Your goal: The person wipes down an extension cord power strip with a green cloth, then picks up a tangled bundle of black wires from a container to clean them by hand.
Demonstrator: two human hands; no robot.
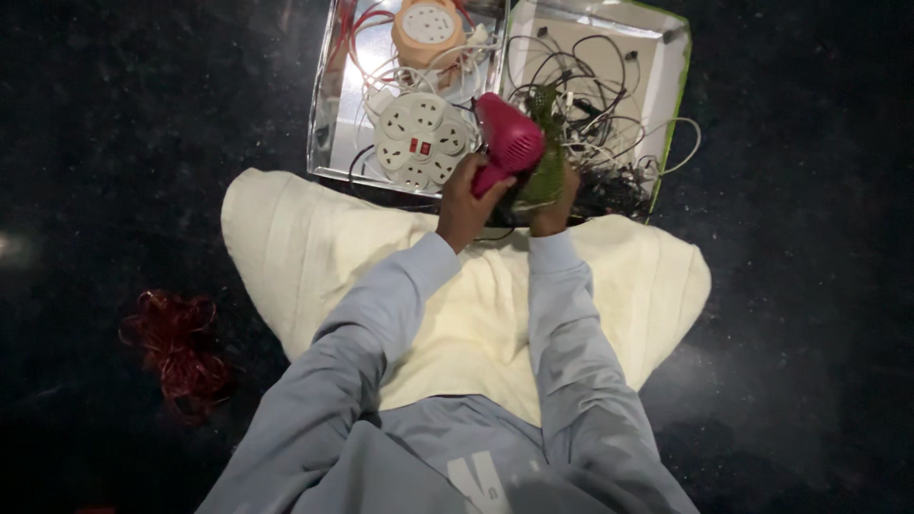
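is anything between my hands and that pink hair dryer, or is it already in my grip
Nothing visible is in the way. The left hand is closed around the pink hair dryer by its handle. The right hand grips a green bundle right beside it, above the tray of cables.

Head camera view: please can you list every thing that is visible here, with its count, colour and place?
pink plastic hair dryer: one, pink, held up in front of the boxes.
green mesh bundle: one, green, beside the dryer, in the right hand.
round white extension socket board: one, white with red switches, in the left open box.
round orange socket board: one, orange and white, at the far end of the same box.
open shiny boxes: two, silver inside, on the dark floor ahead.
tangled cables: many, black and white, in the right box.
red wire bundle: one, red, on the floor to the left.
cream cloth: one, over the lap.
left hand: on the dryer handle.
right hand: around the green bundle.
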